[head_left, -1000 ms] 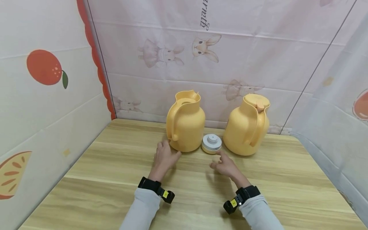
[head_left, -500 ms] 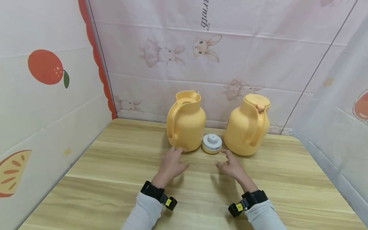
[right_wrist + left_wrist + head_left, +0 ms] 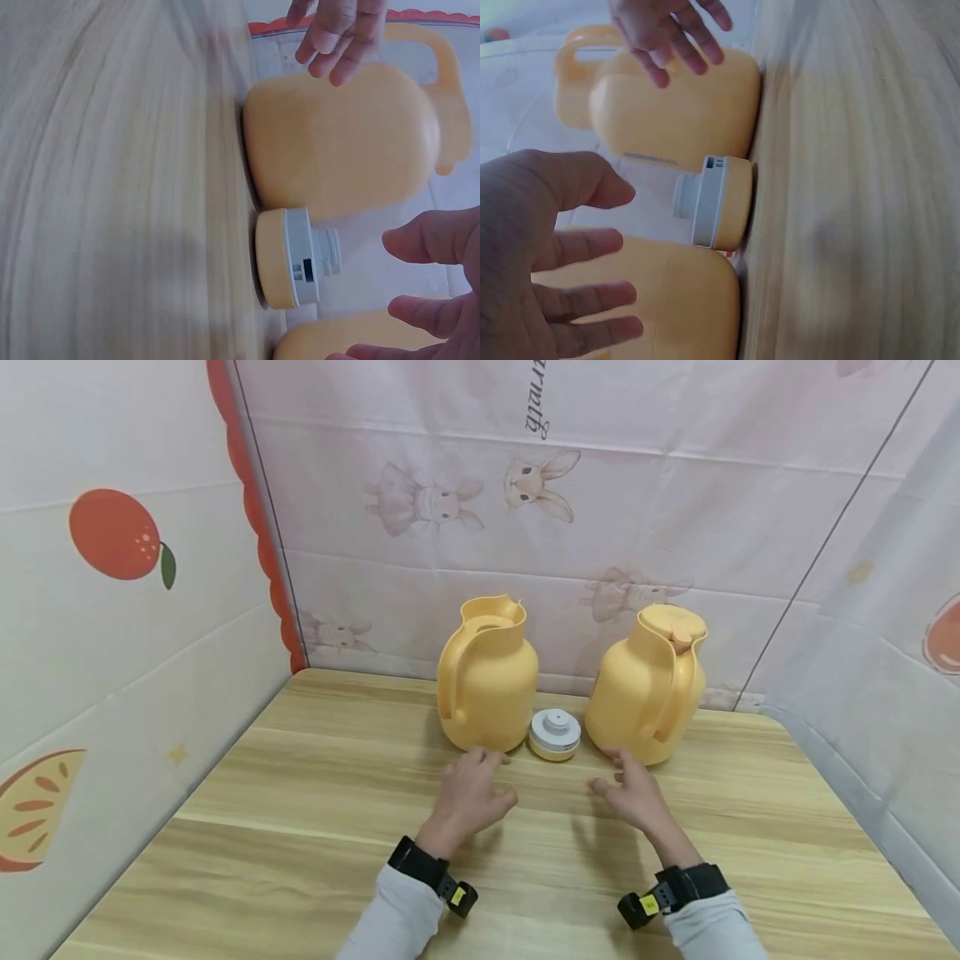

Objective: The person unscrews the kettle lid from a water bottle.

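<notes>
Where the pale sleeves (image 3: 399,912) are stretched forward, a small camera (image 3: 462,900) is strapped to each wrist. The left hand (image 3: 467,795) is held low before the left insulated jug (image 3: 495,689), the right hand (image 3: 637,795) before the right insulated jug (image 3: 630,693). On both, the fingers are loosely extended and spread, and nothing is gripped (whether a jug is brushed by a fingertip cannot be told).

Between the jugs, just beside both, the stopper lid (image 3: 555,739) is set upside down with its grey plug upward, presumably so that the sealing part is spared contact with the wood. No lid is seen on the left jug, while the right one is capped by a yellow lid (image 3: 667,617). Both jugs are stood upright, with their handles turned roughly nearward, perhaps for easy grasping.

Everything is borne by a wood-grained tabletop (image 3: 247,877), backed by a pale pink sheet (image 3: 660,527) printed with rabbits; at the left, a fruit-printed white covering (image 3: 187,652) is edged by a red scalloped band (image 3: 267,553).
</notes>
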### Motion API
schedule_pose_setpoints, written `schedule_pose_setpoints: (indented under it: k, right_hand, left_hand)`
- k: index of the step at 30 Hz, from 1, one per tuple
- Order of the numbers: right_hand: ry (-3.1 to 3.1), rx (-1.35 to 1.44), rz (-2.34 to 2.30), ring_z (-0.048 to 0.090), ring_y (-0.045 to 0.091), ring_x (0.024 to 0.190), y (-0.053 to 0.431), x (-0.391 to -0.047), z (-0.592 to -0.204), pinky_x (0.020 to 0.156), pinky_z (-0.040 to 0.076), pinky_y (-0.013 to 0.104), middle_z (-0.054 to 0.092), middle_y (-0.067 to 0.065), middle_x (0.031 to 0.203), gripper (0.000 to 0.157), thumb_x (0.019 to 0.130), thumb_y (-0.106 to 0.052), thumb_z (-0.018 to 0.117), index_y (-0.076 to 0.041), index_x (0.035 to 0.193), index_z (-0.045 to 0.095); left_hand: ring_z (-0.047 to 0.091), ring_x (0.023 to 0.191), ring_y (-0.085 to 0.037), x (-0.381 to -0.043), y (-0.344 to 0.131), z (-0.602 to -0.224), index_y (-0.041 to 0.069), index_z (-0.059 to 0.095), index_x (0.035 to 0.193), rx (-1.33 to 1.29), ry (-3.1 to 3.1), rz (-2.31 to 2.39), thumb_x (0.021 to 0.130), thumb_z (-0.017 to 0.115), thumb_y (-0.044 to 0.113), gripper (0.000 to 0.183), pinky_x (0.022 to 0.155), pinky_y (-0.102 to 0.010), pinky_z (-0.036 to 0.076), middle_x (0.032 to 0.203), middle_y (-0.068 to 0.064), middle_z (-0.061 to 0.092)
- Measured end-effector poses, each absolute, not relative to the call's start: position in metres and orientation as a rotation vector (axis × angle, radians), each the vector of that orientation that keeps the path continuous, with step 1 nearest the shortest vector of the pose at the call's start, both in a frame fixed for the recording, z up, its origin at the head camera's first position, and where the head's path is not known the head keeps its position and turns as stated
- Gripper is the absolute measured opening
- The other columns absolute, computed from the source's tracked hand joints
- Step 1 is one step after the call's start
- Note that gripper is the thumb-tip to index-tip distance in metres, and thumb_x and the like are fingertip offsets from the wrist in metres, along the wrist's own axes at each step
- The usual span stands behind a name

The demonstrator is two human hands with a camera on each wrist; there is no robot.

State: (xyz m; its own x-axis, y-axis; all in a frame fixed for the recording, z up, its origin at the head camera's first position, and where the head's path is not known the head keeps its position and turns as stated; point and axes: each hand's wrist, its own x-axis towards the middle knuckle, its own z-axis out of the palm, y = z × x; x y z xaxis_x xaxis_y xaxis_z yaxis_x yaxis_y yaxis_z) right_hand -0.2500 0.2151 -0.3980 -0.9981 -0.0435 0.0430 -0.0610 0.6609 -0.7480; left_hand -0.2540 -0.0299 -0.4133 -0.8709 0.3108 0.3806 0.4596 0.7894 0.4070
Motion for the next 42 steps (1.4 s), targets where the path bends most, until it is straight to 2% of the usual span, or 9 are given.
schedule_pose_setpoints:
  k: [10, 18, 26, 32, 35, 40, 42]
  right_hand:
    - [-2.791, 0.07, 1.198, 0.043, 0.047, 0.108, 0.232, -0.243, -0.392, 0.088, 0.04, 0.057, 0.044, 0.033, 0.125, 0.05, 0.085, -0.017, 0.059, 0.006, 0.126, 0.042]
    - [-2.808, 0.053, 1.118, 0.043, 0.047, 0.108, 0.248, -0.236, -0.386, 0.087, 0.04, 0.058, 0.044, 0.034, 0.125, 0.05, 0.086, -0.02, 0.057, 0.006, 0.126, 0.042]
    - [-2.768, 0.013, 1.095, 0.045, 0.047, 0.106, 0.268, -0.234, -0.382, 0.084, 0.044, 0.056, 0.046, 0.036, 0.121, 0.048, 0.088, -0.022, 0.054, 0.006, 0.125, 0.042]
    - [-2.621, -0.112, 1.146, 0.049, 0.042, 0.104, 0.277, -0.237, -0.381, 0.08, 0.047, 0.053, 0.051, 0.031, 0.117, 0.043, 0.089, -0.021, 0.052, 0.006, 0.122, 0.045]
    - [-2.509, -0.199, 1.176, 0.051, 0.037, 0.102, 0.278, -0.239, -0.381, 0.078, 0.048, 0.048, 0.054, 0.027, 0.115, 0.042, 0.089, -0.02, 0.053, 0.004, 0.121, 0.046]
    - [-2.376, -0.264, 1.242, 0.053, 0.028, 0.1, 0.276, -0.246, -0.379, 0.07, 0.046, 0.024, 0.056, 0.02, 0.114, 0.046, 0.087, -0.024, 0.057, 0.001, 0.123, 0.045]
    - [-2.342, -0.265, 1.276, 0.053, 0.025, 0.101, 0.274, -0.249, -0.378, 0.07, 0.044, 0.02, 0.055, 0.018, 0.115, 0.049, 0.086, -0.026, 0.059, 0.0, 0.125, 0.043]
  left_hand:
    - [0.05, 0.1, -0.021, -0.253, -0.013, -0.414, 0.016, 0.06, 0.11, -0.715, -2.723, -0.578, 0.075, 0.059, 0.034, 0.04, 0.083, -0.044, 0.042, 0.109, -0.005, 0.055]
    - [0.051, 0.098, -0.021, -0.252, -0.004, -0.416, 0.016, 0.061, 0.109, -0.829, -2.689, -0.52, 0.075, 0.059, 0.036, 0.04, 0.079, -0.041, 0.042, 0.109, -0.007, 0.057]
    - [0.05, 0.095, -0.019, -0.255, 0.005, -0.412, 0.017, 0.061, 0.111, -0.825, -2.706, -0.463, 0.076, 0.06, 0.037, 0.041, 0.076, -0.035, 0.041, 0.108, -0.004, 0.056]
    - [0.05, 0.096, -0.019, -0.257, 0.013, -0.411, 0.017, 0.06, 0.113, -0.822, -2.739, -0.399, 0.077, 0.06, 0.039, 0.042, 0.077, -0.037, 0.04, 0.109, -0.004, 0.056]
    - [0.051, 0.097, -0.02, -0.259, 0.017, -0.413, 0.017, 0.061, 0.112, -0.82, -2.728, -0.41, 0.076, 0.061, 0.037, 0.041, 0.076, -0.037, 0.04, 0.11, -0.005, 0.056]
    - [0.05, 0.094, -0.018, -0.263, 0.02, -0.415, 0.017, 0.061, 0.111, -0.817, -2.723, -0.401, 0.076, 0.061, 0.037, 0.041, 0.073, -0.035, 0.039, 0.105, -0.004, 0.056]
    - [0.05, 0.094, -0.017, -0.265, 0.021, -0.416, 0.017, 0.061, 0.112, -0.815, -2.729, -0.388, 0.076, 0.06, 0.037, 0.041, 0.073, -0.034, 0.038, 0.103, -0.003, 0.056]
